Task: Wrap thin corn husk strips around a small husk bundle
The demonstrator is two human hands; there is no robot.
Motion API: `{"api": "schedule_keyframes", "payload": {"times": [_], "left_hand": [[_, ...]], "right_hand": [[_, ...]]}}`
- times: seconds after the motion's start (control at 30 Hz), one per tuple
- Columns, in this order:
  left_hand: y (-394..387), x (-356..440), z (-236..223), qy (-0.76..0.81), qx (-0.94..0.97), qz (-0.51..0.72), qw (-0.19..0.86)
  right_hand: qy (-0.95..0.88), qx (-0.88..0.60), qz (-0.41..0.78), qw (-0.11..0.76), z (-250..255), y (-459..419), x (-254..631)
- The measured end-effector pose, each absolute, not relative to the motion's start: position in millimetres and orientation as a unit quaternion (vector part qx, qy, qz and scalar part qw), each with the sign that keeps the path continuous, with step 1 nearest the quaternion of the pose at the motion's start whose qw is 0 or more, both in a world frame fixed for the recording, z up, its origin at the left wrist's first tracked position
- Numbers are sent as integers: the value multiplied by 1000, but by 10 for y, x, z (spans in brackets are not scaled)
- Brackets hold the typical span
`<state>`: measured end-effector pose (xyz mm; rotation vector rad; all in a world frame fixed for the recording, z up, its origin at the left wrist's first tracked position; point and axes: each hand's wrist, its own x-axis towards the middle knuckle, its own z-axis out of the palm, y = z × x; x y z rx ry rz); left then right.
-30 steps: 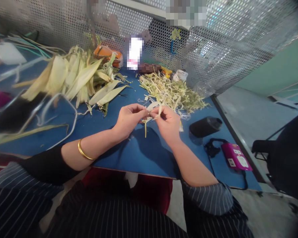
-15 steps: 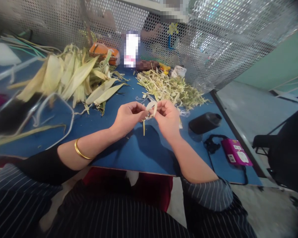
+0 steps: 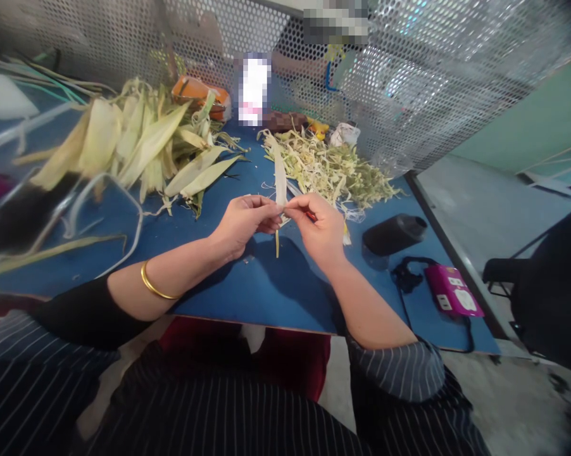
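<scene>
Over the middle of the blue table [image 3: 247,291], a pale corn husk strip [image 3: 280,180] stands upright between my fingertips. My left hand [image 3: 242,225] pinches its lower end between thumb and fingers. Close against it, my right hand [image 3: 318,228] also pinches at the strip's base, and the exact grip is hidden by the fingers. A narrow yellowish stem end pokes down below the hands. Just beyond them lies a heap of small shredded husk pieces [image 3: 323,164]. To the left is a pile of large dry corn husks [image 3: 138,145].
A black cone-shaped spool [image 3: 394,234] lies right of my right hand, near a purple packet [image 3: 454,291] and a black strap. At the back stand an orange packet [image 3: 202,95] and a lit, blurred screen [image 3: 253,88] before a perforated metal panel [image 3: 409,82].
The husk strip, folded over between my fingers before, now extends upward at full length. My right hand's fingers have moved slightly and still pinch beside the left.
</scene>
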<state>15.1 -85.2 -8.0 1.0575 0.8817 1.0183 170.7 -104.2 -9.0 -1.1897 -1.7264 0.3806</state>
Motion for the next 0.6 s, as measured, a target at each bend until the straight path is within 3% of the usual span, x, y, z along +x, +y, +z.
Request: {"api": "schedule_keyframes", "payload": {"times": [0.17,0.6], "left_hand": [[-842,147,-84,387,457,443,667],[-849,175,-163,399,559,509,519]], "right_hand": [[-700,-496,166,486,-116,-1032,1719],[-664,-525,198,494,-81,-1060,1673]]}}
